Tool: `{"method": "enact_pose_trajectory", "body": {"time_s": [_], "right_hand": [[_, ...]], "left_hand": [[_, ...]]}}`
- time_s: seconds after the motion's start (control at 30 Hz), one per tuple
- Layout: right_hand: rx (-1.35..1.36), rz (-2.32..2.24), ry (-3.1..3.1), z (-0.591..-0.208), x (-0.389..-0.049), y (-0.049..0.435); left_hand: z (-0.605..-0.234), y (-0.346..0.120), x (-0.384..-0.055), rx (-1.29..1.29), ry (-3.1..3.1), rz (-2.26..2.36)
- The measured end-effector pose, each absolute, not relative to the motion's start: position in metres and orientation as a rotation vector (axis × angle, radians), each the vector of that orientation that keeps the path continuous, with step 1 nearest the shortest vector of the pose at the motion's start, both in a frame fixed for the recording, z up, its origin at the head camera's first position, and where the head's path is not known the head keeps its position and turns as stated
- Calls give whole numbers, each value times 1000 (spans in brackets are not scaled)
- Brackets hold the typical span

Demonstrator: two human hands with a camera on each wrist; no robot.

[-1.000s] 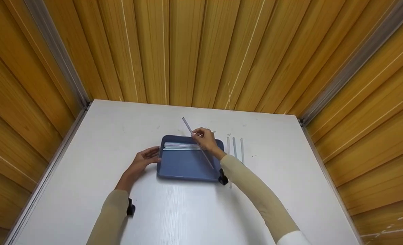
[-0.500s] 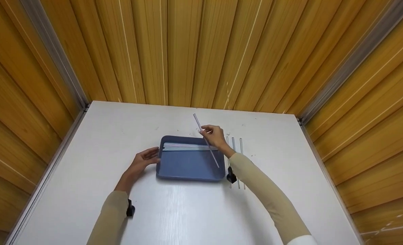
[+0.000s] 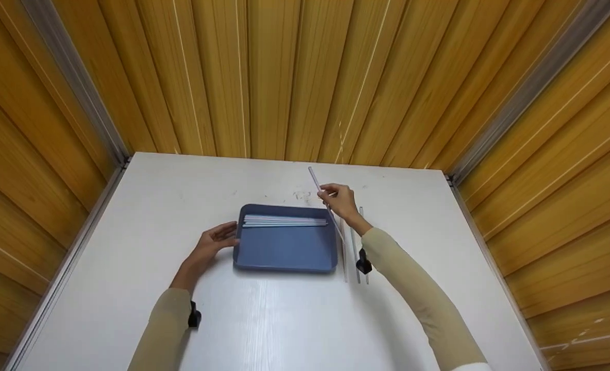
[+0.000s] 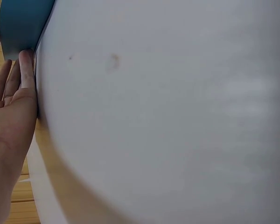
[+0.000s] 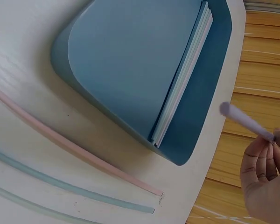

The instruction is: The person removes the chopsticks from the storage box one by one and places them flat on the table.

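While thumb and fingertips of the right hand [image 3: 341, 202] pinch a lilac straw [image 5: 247, 123], probably light, slick, crushable and best gripped gently near mid-length, at the two-o'clock corner of the tray [image 3: 284, 252], the left hand's [image 3: 216, 243] loosely extended fingers touch its nine-o'clock wall and loose straws [image 5: 77, 150] lie at three

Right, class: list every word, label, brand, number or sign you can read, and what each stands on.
No readable text anywhere.
The tray, straws and wall panels show no lettering.
Smudges on the table form no legible sign.
The black wrist devices are too small to check.
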State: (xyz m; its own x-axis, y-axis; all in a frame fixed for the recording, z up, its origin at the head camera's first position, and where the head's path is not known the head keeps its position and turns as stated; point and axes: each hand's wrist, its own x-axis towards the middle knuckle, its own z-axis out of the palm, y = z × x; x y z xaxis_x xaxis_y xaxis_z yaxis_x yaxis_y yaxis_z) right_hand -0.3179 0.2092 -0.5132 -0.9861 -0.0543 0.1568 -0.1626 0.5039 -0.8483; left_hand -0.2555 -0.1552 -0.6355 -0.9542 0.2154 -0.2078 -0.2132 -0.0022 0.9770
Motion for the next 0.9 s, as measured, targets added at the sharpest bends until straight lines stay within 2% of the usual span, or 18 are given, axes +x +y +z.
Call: {"method": "enact_pose_trajectory", "body": {"time_s": [0.43,0.9], "right_hand": [[75,1387,-2676,-503,-316,237],[-120,1557,-2613,-501,-310,275]], "left_hand": [[-634,-156,-255,2,1997,2025],[-632,-155,-255,-10,1997,2016]]}}
